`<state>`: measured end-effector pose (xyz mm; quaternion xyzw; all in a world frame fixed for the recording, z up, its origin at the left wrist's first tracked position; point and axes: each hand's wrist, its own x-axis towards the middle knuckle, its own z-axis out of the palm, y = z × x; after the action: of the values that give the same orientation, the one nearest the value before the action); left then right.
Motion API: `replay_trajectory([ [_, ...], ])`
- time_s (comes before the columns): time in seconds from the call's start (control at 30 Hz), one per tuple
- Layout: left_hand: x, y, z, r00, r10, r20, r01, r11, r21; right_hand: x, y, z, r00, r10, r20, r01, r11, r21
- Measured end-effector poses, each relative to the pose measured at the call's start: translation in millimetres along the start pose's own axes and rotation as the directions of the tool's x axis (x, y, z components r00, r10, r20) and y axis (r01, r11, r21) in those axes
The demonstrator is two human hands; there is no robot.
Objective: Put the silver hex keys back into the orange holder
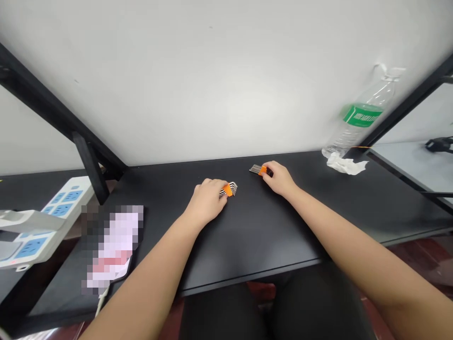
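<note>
My left hand (208, 200) is closed around a hex key set (231, 189) with an orange holder. Its bent silver keys stick out to the right, and my palm hides the other end. Farther right and a little deeper on the black table (244, 236), my right hand (279, 178) grips a second hex key set (261, 170) by its orange holder. The straight ends of those keys point left, and my fingers partly cover the dark end on the right. The two sets are apart, both low over or on the tabletop; contact with it is hard to tell.
A clear plastic bottle (364, 113) with a green label leans at the back right, by a crumpled tissue (346, 164). On the left lie a pixelated phone-like thing (116, 241) with a cable and a white power strip (63, 208). A white wall (212, 85) rises behind.
</note>
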<state>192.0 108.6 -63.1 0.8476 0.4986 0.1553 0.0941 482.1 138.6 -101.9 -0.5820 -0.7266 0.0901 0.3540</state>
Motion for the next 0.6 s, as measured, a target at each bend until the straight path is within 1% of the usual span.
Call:
replay_trajectory([
  [0.07,0,1,-2.0,1.0,0.014,0.017,-0.014,1.0,-0.023,1,1,-1,1.0,-0.002,0.002,0.002,1.0,0.006],
  [0.2,-2,6,-6.2,0.995,0.09,0.053,-0.088,0.995,-0.042,3,6,-6,0.999,-0.021,0.025,0.021,1.0,-0.016],
  [0.27,-3,9,-7.5,0.991,0.114,0.064,-0.111,0.993,-0.051,3,9,-9,0.996,-0.078,0.039,0.082,0.993,-0.088],
  [0.37,-4,14,-7.8,0.99,0.118,0.075,-0.113,0.992,-0.062,4,12,-15,0.983,-0.158,0.092,0.176,0.953,-0.245],
  [0.47,-4,17,-7.3,0.99,0.117,0.075,-0.113,0.992,-0.06,3,11,-18,0.979,-0.144,0.145,0.185,0.927,-0.325],
  [0.6,-5,19,-7.7,0.991,0.114,0.064,-0.11,0.992,-0.067,1,3,-21,0.974,-0.129,0.188,0.189,0.917,-0.352],
])
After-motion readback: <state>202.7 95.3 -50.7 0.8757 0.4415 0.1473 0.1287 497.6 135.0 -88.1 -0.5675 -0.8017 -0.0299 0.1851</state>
